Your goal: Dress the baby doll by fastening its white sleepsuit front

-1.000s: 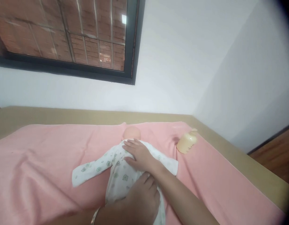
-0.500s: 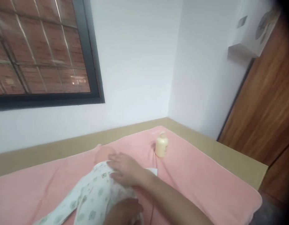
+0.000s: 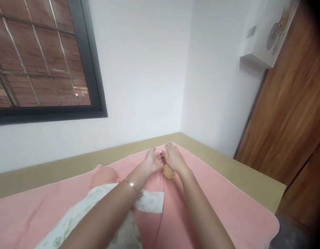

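Note:
Past the doll-like figure's sleeve, my left hand [image 3: 154, 161] is held out with fingers apart and palm turned up, a bracelet on its wrist. It holds nothing that I can see. My right hand [image 3: 173, 157] lies over the top of a pale yellow bottle [image 3: 169, 172], fingers stretched out towards my left hand; it hides the bottle's top, so contact there is unclear. On the left lies the doll-like figure, its bald head [image 3: 104, 175] turned away, in a white garment [image 3: 149, 202] with green prints. My left forearm crosses over the garment.
A pink sheet [image 3: 212, 193] covers most of the tan surface [image 3: 263, 183]. White walls meet at the corner behind it. A dark-framed window [image 3: 94, 69] is on the left, a wooden panel [image 3: 284, 103] and a white wall box [image 3: 263, 41] on the right.
Both hands have left the garment and moved forward and right to the bottle. The left hand has turned palm up; the right now covers the bottle's top. The view has shifted slightly right.

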`<state>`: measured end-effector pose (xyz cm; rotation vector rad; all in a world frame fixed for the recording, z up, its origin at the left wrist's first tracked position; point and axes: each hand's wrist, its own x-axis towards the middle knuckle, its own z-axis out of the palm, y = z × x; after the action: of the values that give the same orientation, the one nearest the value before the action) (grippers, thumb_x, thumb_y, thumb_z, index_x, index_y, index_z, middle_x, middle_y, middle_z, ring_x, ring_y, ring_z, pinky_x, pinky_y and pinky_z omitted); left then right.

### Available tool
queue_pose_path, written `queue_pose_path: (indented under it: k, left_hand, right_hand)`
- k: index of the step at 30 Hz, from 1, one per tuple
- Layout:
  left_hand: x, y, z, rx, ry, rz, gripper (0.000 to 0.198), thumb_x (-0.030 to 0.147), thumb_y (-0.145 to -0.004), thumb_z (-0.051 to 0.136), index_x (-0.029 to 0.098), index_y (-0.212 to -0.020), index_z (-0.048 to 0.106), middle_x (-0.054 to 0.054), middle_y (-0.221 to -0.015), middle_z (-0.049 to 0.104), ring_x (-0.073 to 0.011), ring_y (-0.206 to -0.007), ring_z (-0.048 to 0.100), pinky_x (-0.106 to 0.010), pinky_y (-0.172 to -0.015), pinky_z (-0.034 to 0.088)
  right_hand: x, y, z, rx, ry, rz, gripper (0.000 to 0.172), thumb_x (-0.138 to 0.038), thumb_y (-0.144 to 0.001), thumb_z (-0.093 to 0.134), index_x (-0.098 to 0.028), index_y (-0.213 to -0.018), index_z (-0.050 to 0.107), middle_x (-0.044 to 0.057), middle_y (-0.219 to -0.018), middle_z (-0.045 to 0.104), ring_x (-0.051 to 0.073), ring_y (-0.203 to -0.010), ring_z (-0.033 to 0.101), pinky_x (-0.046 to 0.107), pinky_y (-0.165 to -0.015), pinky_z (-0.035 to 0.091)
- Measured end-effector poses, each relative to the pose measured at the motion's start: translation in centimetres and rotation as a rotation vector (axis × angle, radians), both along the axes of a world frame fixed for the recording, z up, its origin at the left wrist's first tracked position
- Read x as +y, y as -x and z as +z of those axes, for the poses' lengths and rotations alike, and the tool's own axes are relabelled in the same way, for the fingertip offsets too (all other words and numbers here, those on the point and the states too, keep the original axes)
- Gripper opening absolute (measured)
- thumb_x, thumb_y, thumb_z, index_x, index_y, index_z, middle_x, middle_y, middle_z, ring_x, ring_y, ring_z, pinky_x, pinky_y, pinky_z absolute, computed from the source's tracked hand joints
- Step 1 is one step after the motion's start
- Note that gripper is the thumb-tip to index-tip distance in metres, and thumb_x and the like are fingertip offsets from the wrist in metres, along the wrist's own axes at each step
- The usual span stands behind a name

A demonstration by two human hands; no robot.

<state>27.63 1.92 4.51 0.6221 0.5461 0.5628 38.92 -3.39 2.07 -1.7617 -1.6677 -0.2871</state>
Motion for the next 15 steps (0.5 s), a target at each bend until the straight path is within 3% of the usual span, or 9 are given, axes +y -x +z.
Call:
queue_pose_path:
  k: [5, 9, 15]
  left_hand:
    - [0.9, -2.4, -1.2, -0.047, 0.032, 0.020, 0.046, 0.044, -0.091, 0.035, 0.004, -0.100, 0.056, -0.019, -0.092, 0.064, -0.0268, -0.085, 0.065, -0.039, -0.074, 0.054]
    - [0.6, -2.5, -1.3, -0.074, -0.001, 0.049, 0.048, 0.046, -0.092, 0.033, 0.005, -0.099, 0.057, -0.018, -0.093, 0.065, -0.0260, -0.085, 0.066, -0.037, -0.075, 0.054]
    - [0.5, -2.5, -1.4, -0.050, 0.009, 0.071, 0.046, 0.042, -0.092, 0.032, 0.004, -0.097, 0.058, -0.018, -0.093, 0.065, -0.0249, -0.085, 0.066, -0.035, -0.077, 0.053]
  right_hand:
    - [0.3, 0.0, -0.8, 0.021, -0.060, -0.068, 0.039, -0.022, -0.095, 0.025, -0.011, -0.113, 0.058, 0.015, -0.120, 0.059, 0.022, -0.121, 0.045, 0.046, -0.110, 0.017]
    - [0.6, 0.2, -1.3, 0.038, -0.114, -0.091, 0.040, -0.020, -0.094, 0.025, -0.013, -0.115, 0.059, 0.013, -0.122, 0.059, 0.020, -0.123, 0.045, 0.047, -0.113, 0.008]
    - [0.8, 0.6, -1.8, 0.023, -0.105, -0.101, 0.042, -0.019, -0.093, 0.026, -0.011, -0.116, 0.059, 0.014, -0.125, 0.057, 0.020, -0.125, 0.043, 0.047, -0.113, 0.007]
